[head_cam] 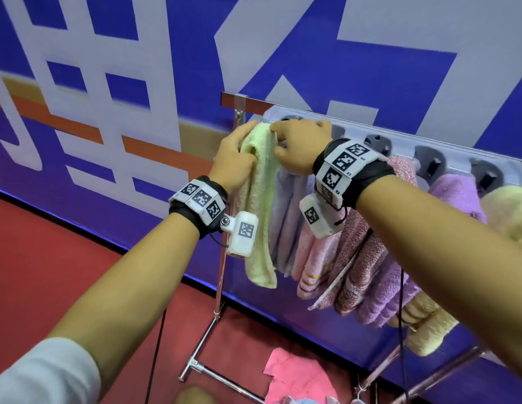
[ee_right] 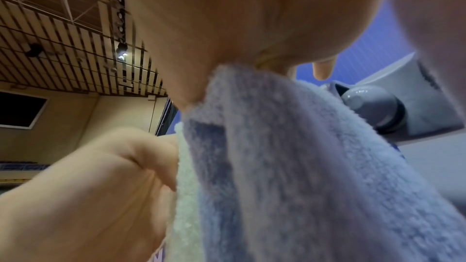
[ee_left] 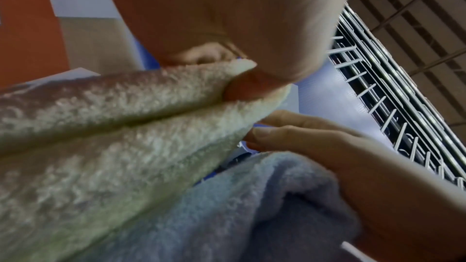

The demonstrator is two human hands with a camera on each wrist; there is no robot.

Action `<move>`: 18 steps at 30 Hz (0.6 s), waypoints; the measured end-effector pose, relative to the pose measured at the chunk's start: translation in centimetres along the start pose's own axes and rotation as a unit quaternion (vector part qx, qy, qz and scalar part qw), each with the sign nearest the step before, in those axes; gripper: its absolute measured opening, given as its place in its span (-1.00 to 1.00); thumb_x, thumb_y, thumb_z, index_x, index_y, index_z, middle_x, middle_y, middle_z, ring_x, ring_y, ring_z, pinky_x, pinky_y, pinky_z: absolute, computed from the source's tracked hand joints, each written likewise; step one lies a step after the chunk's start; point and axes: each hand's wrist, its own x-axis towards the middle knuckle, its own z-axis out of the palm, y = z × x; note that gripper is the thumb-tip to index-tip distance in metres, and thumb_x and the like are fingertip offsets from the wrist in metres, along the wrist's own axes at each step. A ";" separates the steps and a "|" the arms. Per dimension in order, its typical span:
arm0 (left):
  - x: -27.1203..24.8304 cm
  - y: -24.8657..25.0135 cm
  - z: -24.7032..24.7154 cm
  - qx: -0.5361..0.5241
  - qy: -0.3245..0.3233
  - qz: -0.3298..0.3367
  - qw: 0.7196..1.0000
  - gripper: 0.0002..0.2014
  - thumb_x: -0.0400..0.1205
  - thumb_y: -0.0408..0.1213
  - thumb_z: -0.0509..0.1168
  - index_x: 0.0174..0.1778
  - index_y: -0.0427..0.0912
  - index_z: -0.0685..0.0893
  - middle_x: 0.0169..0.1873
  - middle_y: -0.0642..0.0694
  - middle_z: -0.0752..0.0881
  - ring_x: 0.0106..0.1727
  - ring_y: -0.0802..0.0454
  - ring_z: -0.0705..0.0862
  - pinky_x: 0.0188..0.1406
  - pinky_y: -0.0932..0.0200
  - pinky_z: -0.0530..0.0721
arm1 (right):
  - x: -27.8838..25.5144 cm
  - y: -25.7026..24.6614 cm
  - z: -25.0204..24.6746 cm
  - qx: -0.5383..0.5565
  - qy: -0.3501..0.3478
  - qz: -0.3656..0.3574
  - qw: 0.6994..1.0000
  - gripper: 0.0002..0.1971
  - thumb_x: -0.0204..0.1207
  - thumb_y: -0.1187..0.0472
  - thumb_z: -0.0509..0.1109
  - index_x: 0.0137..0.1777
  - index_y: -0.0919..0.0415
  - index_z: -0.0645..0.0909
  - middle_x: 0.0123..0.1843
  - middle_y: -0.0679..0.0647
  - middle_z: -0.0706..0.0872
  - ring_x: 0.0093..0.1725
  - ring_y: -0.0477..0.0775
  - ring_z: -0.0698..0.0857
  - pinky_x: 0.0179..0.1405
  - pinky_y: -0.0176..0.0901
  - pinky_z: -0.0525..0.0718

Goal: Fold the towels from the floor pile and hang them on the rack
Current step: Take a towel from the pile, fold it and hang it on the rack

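A folded light green towel hangs at the left end of the rack, a white bar with grey hooks. My left hand grips the towel's top from the left. In the left wrist view its thumb presses into the fold of the green towel. My right hand pinches the towel's top edge from the right, fingers curled. A pale blue towel hangs right beside it and fills the right wrist view, where the green towel shows only as a strip.
Pink, mottled, purple and yellow towels hang further right along the rack. A pink towel lies on the red floor below with other cloth. The rack's chrome post and foot stand at left; a blue and white wall is close behind.
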 end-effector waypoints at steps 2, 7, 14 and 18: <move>-0.3 0.3 -0.1 -0.021 -0.015 -0.015 1.000 -0.21 0.36 -0.53 0.17 0.61 -0.18 0.37 0.38 -0.07 0.55 0.20 0.29 0.60 0.12 0.39 0.61 | -0.3 0.0 -0.3 0.006 -0.002 0.008 1.000 -0.90 0.47 0.17 0.17 -0.12 -0.10 0.39 -0.01 -0.01 0.60 0.23 0.18 0.57 0.29 0.22 0.34; -0.7 -1.4 0.8 0.025 -0.009 0.002 1.000 -0.25 0.40 -0.38 0.49 0.54 -0.12 0.40 0.33 0.02 0.60 0.26 0.17 0.63 0.23 0.28 0.64 | -1.4 0.4 -0.4 0.056 0.030 0.012 0.998 -0.70 0.42 0.16 0.23 0.11 0.01 0.68 0.07 -0.06 0.70 0.22 0.14 0.57 0.19 0.16 0.46; -3.5 -6.7 0.2 0.200 0.103 -0.091 0.970 -0.66 0.35 -0.11 0.37 0.05 0.09 0.58 -0.12 0.01 0.76 -0.09 -0.14 0.71 -0.15 0.03 0.70 | -3.3 0.5 -0.5 0.053 0.057 -0.041 0.996 -0.61 0.40 0.10 0.32 0.25 -0.01 0.65 0.21 -0.05 0.64 0.34 0.10 0.51 0.05 0.06 0.36; -6.4 -9.6 1.4 0.157 0.062 -0.132 0.977 -0.47 0.34 -0.09 0.56 0.18 0.12 0.50 -0.08 0.10 0.67 -0.12 0.04 0.65 -0.24 0.16 0.55 | -4.2 0.1 0.4 0.025 0.073 -0.073 0.994 -0.58 0.42 0.11 0.31 0.31 0.00 0.60 0.23 -0.05 0.59 0.39 0.09 0.46 0.22 0.15 0.34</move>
